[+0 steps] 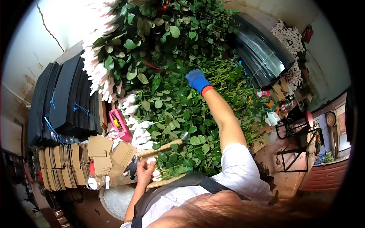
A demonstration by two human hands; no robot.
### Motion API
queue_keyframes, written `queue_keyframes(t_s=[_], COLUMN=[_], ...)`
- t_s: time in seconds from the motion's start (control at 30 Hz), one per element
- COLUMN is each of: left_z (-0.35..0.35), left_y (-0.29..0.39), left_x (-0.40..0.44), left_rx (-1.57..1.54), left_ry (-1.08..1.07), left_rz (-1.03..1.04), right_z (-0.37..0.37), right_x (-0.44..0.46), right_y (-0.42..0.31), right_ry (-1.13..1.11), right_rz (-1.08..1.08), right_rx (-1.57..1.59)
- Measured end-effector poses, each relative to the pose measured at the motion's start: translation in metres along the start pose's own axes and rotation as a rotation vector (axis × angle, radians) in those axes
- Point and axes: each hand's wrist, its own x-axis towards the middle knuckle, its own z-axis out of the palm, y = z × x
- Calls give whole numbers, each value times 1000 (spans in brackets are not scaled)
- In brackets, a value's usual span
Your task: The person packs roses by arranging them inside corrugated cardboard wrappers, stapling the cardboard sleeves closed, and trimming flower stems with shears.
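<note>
My left hand (145, 170) is closed around a white rose bud (151, 161) at the near end of the bench. More pale rose heads (156, 174) lie just beside it, between two wooden strips. My right hand (197, 80), in a blue glove with an orange cuff, is stretched far across the leafy stems. Its fingers look curled; what they hold, if anything, is hidden. Around it spreads a pile of green rose stems (220, 74). Along the left of the pile, rose heads in white net sleeves (140, 135) point outward.
A pink tape dispenser (120, 125) stands left of the roses. Cardboard pieces (102, 154) and stacks of black sheets (68, 100) are farther left, with a clear jar (95, 182) below. Dark plastic sleeves (262, 53) lie at the upper right. A wooden strip (159, 148) crosses the bench.
</note>
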Motion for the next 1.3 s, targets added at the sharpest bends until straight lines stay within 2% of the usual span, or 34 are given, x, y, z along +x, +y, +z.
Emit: queue_keyframes(t_s=[0.17, 0.3, 0.43, 0.5, 0.53, 0.6, 0.63, 0.67, 0.73, 0.77, 0.8, 0.87, 0.9, 0.93, 0.97, 1.0, 1.03, 1.07, 1.13, 1.17, 1.2, 1.27, 1.3], left_z=[0, 1, 2, 1, -1, -2, 0, 0, -4, -3, 0, -5, -3, -5, -5, -6, -5, -1, -4, -3, -5, -1, -1], left_y=[10, -6, 0, -10, -18, -28, 0, -11, -36, -40, -3, -21, 4, -24, -35, -37, -23, -30, -56, -40, -18, -59, -21], left_x=[-3, -2, 1, 3, 6, 9, 0, 5, 11, 12, 3, 8, 0, 8, 10, 13, 10, 13, 21, 16, 10, 26, 13], left_rx=[59, -42, -17, 35, 96, 216, 51, 58, 78, 127, 114, 298, 129, 199, 175, 148, 288, 87, 170, 104, 100, 82, -9], left_ry=[-10, -1, 12, 36, 52, 81, 18, 16, 10, 43, 61, 56, 12, 26, 14, -2, 66, 25, -15, -17, -44, 25, -14], left_rz=[59, 34, 80, 130, 208, 368, 58, 55, 44, 214, 187, 171, -11, 174, 77, -6, 199, 106, 116, 65, -5, 182, 78], right_z=[1, 8, -26, -83, -109, -156, -153, -149, -141, -142, -158, -192, -179, -156, -140, -140, -151, -161, -132, -118, -113, -121, -125], right_x=[-1, -9, -14, -22, -24, -44, -43, -40, -49, -52, -64, -99, -100, -102, -111, -124, -135, -141, -148, -154, -165, -181, -187], right_y=[-1, -8, 1, 10, 16, 33, 43, 52, 58, 61, 62, 53, 57, 61, 63, 65, 70, 80, 98, 97, 91, 91, 87], right_ry=[-68, 33, 265, 444, 461, 819, 898, 980, 619, 447, 645, 1017, 851, 687, 518, 673, 841, 1004, 786, 683, 694, 741, 931], right_rz=[-59, -8, -21, 1, 26, 30, -30, -89, -25, 8, 24, 22, -13, -39, -55, 1, 53, 89, 5, -16, 14, 67, 81], right_rx=[-15, -17, -62, -127, -79, -71, -48, -23, -14, -12, 10, 80, 79, 79, 79, 114, 132, 147, 206, 246, 274, 290, 338])
